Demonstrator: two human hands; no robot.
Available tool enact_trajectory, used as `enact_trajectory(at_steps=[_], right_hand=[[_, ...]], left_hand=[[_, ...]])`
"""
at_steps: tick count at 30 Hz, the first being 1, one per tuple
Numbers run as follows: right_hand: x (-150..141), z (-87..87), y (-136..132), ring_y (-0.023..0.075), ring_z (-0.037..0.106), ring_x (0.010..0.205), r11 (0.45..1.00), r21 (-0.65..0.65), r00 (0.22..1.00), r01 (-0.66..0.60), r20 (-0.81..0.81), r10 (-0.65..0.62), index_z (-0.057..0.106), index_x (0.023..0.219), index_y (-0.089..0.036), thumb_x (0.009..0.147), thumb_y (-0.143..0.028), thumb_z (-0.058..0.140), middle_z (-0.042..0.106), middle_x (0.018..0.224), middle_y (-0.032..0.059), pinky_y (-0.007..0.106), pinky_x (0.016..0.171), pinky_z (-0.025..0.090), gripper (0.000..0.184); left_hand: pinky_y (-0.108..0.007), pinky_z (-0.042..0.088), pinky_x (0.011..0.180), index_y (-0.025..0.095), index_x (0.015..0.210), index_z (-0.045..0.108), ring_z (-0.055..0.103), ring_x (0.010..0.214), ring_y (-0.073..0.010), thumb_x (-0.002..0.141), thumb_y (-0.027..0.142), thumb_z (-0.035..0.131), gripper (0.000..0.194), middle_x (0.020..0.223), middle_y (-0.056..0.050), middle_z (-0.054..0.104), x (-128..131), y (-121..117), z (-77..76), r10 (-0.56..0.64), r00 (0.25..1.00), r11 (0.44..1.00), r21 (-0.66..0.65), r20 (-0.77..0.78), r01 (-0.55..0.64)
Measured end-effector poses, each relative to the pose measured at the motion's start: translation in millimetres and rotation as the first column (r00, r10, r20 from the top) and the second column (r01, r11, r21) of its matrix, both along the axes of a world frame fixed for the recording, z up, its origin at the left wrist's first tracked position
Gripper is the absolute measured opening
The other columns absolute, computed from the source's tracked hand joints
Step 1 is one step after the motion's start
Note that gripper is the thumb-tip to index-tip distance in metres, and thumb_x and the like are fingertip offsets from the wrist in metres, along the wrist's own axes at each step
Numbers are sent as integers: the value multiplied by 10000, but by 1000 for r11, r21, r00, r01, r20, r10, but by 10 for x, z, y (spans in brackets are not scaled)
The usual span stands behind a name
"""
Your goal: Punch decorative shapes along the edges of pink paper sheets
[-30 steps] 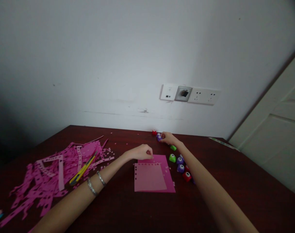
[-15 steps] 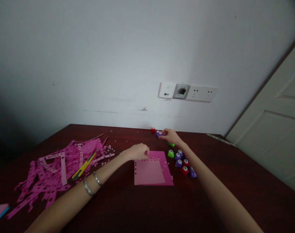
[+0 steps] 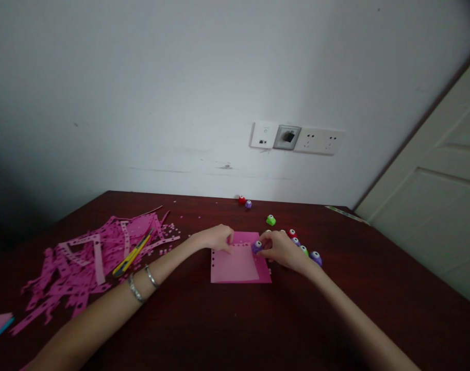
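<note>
- While the right hand (image 3: 284, 249) is gripping a purple punch (image 3: 255, 249) in its fingers (image 3: 265, 253),
- the left hand (image 3: 215, 238) is reaching over pink paper (image 3: 235, 269) — fingers parted.

Two silver-coloured bracelets are worn on the left forearm (image 3: 115, 312), set a little apart. The slim bracelet (image 3: 151, 277), nearer the left hand (image 3: 219, 238), is seen as a plain, narrow curved band. The patterned bracelet (image 3: 134, 289), farther up, is broader, and its surface is broken by small light and dark marks, too small to be made out. The right forearm (image 3: 347, 301) and both hands are left bare.
</note>
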State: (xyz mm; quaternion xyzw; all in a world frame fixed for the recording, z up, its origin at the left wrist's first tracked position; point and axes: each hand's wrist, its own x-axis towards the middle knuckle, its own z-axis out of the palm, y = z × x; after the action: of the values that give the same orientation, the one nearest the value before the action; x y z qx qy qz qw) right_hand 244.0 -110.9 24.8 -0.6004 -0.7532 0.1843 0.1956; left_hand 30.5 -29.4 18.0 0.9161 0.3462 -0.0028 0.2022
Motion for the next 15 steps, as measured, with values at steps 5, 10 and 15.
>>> enact_trajectory(at_steps=[5,10,15], right_hand=[[59,-59,48,152,610,597,997,-78,999,-25,-33,22,658,756,-147,665,-179,619,671,704,42,212,491,424,105],[152,-198,126,143,605,538,989,-143,994,-35,-105,19,630,768,-149,665,-189,614,672,683,41,209,444,419,112],[209,-259,171,149,608,532,987,-153,992,-41,-126,22,627,758,-159,649,-200,631,668,651,31,214,443,422,116]], left_hand=[[-219,367,572,131,800,607,535,639,-123,595,262,714,266,724,-8,604,7,13,17,45,998,997,-57,32,-43],[-217,370,573,137,851,625,530,605,-116,577,249,710,307,695,7,615,0,33,9,67,997,994,-88,49,-63],[-213,383,585,140,717,676,562,623,-118,644,190,598,118,666,-13,647,-39,117,-41,58,985,983,-180,161,-29]])
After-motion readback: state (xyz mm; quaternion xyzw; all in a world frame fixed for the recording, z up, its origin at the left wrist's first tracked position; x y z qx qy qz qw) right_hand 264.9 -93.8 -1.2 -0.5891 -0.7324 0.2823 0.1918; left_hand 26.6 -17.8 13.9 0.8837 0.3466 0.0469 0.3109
